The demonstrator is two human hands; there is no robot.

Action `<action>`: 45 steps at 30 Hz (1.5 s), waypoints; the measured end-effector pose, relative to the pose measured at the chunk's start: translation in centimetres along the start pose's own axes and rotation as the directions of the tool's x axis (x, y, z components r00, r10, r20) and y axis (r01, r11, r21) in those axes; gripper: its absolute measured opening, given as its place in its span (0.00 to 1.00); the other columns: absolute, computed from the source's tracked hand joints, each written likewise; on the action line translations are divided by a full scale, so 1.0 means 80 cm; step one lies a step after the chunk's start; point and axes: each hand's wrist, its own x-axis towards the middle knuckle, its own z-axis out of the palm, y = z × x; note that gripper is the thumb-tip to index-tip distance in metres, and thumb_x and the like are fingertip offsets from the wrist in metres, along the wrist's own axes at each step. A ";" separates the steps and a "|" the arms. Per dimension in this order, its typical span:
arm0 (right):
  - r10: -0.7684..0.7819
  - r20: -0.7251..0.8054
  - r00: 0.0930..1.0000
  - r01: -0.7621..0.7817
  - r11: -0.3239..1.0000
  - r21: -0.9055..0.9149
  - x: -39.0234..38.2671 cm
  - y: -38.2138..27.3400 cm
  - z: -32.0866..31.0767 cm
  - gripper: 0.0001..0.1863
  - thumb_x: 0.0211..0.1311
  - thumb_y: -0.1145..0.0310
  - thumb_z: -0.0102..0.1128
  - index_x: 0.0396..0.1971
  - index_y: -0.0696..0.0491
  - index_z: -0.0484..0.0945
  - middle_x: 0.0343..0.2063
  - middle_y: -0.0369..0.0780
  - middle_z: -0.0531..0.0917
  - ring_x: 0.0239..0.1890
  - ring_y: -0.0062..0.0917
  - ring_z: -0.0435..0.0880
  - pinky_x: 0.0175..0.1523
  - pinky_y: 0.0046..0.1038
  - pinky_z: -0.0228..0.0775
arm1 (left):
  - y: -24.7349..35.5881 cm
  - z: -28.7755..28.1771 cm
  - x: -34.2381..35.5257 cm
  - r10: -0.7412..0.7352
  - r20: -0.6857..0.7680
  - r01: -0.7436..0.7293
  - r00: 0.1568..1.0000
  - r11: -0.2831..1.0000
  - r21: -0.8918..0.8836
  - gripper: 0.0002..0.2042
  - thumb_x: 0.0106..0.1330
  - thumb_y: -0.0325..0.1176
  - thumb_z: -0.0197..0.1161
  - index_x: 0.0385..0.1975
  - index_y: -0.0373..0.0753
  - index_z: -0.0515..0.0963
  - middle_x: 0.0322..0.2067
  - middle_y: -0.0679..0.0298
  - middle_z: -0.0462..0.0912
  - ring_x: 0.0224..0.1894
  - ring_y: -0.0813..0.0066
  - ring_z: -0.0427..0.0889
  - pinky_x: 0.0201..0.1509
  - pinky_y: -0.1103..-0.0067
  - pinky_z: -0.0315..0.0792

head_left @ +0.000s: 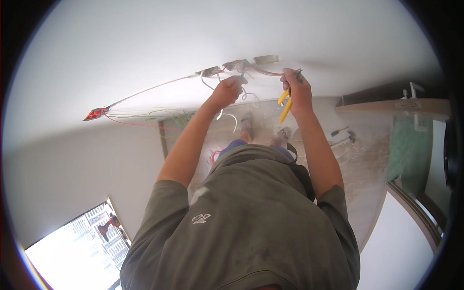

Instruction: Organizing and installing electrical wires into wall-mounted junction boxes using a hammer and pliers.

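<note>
My left hand [229, 92] is closed at the wall, its fingertips on a thin wire that runs up into an opening. Red wires [268, 73] stretch from the wall boxes to my right hand [297, 89], which pinches their ends; a bit of green shows at the tip. Yellow-handled pliers [285, 107] are tucked in that same hand, handles pointing down, jaws hidden by the fingers. White cables [207, 81] loop and dangle around my left hand. Behind them lie several recessed boxes in the wall, one a wire-filled box [236, 65] and another a bare recess [266, 59].
A red wall box [96, 114] at the left trails red, yellow and green wires. On the dusty floor lie a screwdriver [340, 131], a hammer [351, 137] and a coil of pink wire [214, 156]. A brown ledge [394, 106] juts out at the right. A bright window [72, 246] is at lower left.
</note>
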 end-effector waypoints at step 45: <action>0.437 0.095 0.894 -0.435 0.899 -0.040 -0.024 0.043 0.186 0.16 0.58 0.61 0.62 0.20 0.57 0.72 0.24 0.40 0.79 0.21 0.22 0.72 0.22 0.27 0.68 | -0.062 -0.076 0.030 0.046 0.602 0.326 0.797 0.807 -0.493 0.09 0.68 0.34 0.49 0.24 0.52 0.66 0.18 0.79 0.60 0.17 0.88 0.54 0.22 0.85 0.51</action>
